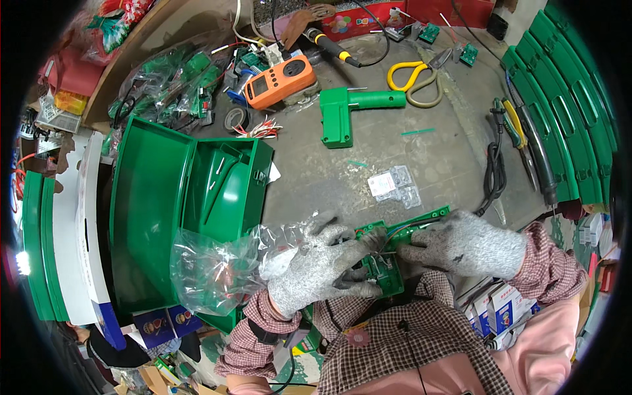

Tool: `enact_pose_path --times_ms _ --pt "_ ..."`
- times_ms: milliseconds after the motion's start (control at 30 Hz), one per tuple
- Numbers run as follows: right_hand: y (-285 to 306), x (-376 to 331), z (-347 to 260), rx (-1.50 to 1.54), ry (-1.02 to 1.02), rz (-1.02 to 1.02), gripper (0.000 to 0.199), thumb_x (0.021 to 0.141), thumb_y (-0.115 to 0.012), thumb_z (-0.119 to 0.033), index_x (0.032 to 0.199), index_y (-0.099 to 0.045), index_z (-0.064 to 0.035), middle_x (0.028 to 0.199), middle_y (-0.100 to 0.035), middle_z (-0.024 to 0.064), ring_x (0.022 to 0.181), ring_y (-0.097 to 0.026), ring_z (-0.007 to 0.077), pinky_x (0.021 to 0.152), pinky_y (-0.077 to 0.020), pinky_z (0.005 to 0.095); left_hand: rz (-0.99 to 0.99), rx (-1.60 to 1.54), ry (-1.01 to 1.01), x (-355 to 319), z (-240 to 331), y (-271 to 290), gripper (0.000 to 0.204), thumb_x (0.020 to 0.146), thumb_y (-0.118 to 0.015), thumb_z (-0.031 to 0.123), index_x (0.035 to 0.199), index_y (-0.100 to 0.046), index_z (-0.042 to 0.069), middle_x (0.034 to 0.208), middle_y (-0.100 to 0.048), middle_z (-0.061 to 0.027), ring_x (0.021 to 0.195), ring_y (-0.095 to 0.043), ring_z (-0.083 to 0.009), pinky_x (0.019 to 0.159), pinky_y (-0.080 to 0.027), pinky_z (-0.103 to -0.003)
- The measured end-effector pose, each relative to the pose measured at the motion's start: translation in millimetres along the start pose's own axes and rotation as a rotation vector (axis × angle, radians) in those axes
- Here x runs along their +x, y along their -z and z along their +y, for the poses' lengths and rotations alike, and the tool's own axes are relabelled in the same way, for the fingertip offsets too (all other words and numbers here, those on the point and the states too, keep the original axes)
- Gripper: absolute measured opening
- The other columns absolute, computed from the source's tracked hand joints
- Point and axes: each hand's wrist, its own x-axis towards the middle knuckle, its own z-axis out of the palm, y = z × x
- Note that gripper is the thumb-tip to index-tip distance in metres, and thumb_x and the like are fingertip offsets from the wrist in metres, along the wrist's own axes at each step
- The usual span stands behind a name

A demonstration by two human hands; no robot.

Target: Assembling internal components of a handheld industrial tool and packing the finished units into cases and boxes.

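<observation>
while open green case (164, 197) holds plastic inserts

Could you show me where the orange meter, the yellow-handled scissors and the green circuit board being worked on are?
Orange meter (282, 80), head view, on its orange body.
Yellow-handled scissors (409, 68), head view, on the yellow handle loop.
Green circuit board (390, 275), head view, on its bare lower part.

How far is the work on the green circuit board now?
Done: cannot tell. In hand: the left hand and right hand, both gloved, hold the green circuit board with its wires. Left: the green pistol-shaped housing and open green case lie apart, untouched.
</observation>
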Motion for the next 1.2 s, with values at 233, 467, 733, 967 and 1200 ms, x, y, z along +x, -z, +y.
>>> enact_pose_path --times_ms 233,467,733,967,1200 --pt "-14.4 -8.0 0.6 -0.041 -0.026 -0.004 0.041 0.087 -0.058 -0.021 0.127 -0.06 -0.0136 0.102 -0.065 0.0084 0.085 -0.07 0.0259 0.068 -0.058 0.0395 0.144 -0.024 0.054 0.5 -4.3 0.2 0.105 0.062 -0.081 0.066 0.141 -0.05 0.003 0.126 -0.061 -0.017 0.123 -0.052 -0.0377 0.115 -0.025 -0.058" --pt "-5.9 1.2 0.3 -0.098 -0.039 0.126 0.043 0.088 -0.056 -0.02 0.128 -0.056 -0.0043 0.091 -0.059 0.0091 0.077 -0.067 0.0273 0.06 -0.0528 0.0395 0.078 -0.14 0.087 -1.0 -4.3 -1.0 0.099 0.068 -0.079 0.062 0.142 -0.049 0.003 0.136 -0.056 -0.017 0.13 -0.048 -0.0354 0.117 -0.023 -0.056" --pt "2.5 4.2 -24.8 -0.059 -0.236 0.02 0.042 0.087 -0.056 -0.016 0.128 -0.055 -0.0037 0.089 -0.059 0.0096 0.08 -0.067 0.0275 0.061 -0.0527 0.0424 0.123 -0.155 0.024 -1.1 -9.6 -5.0 0.108 0.057 -0.087 0.062 0.143 -0.051 0.006 0.129 -0.057 -0.0184 0.128 -0.045 -0.0475 0.111 -0.035 -0.054" --pt "7.3 6.8 -27.8 0.006 -0.267 -0.01 0.043 0.085 -0.059 -0.014 0.126 -0.053 -0.0043 0.09 -0.06 0.0109 0.08 -0.068 0.03 0.062 -0.0527 0.0433 0.07 -0.235 0.024 0.2 -7.9 4.1 0.097 0.065 -0.087 0.047 0.144 -0.049 0.007 0.124 -0.059 -0.0151 0.122 -0.054 -0.0345 0.116 -0.029 -0.056" --pt "-12.1 6.3 -30.4 -0.01 -0.101 0.16 0.04 0.08 -0.064 -0.013 0.119 -0.058 -0.0046 0.087 -0.06 0.0121 0.079 -0.068 0.0325 0.064 -0.0531 0.043 0.071 -0.226 0.028 0.4 -7.8 1.7 0.098 0.066 -0.086 0.049 0.145 -0.047 0.007 0.132 -0.057 -0.0164 0.127 -0.051 -0.0344 0.117 -0.028 -0.056"
